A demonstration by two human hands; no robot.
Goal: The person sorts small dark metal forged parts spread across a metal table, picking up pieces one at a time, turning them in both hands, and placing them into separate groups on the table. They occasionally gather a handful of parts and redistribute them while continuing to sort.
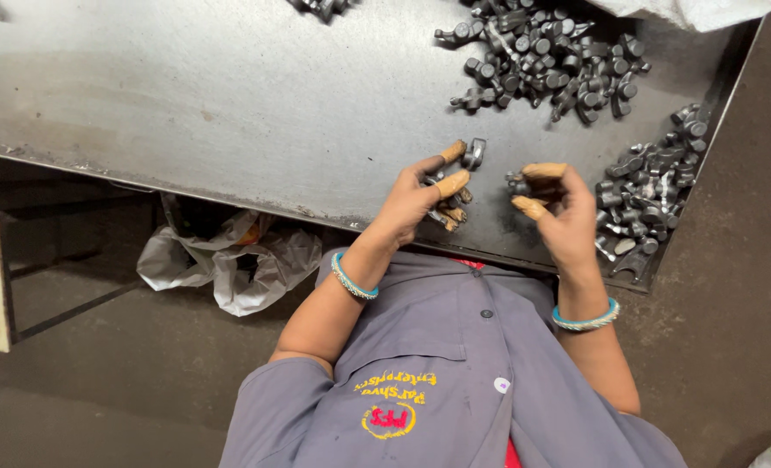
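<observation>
Left hand (416,198) has its fingers curled around a few small dark metal parts (444,213), with one more part (474,153) pinched at the fingertips, just above the near edge of the steel table (230,104). Right hand (559,206) is half closed around another small part (517,184), fingertips wrapped in tan tape. Blue bangles on both wrists. A big pile of parts (546,61) sits far right on the table, a second heap (650,186) along the right edge. On the floor, left of the person, a crumpled whitish plastic bag (230,264). Grey shirt has a yellow and red embroidered patch (391,409) on the chest.
</observation>
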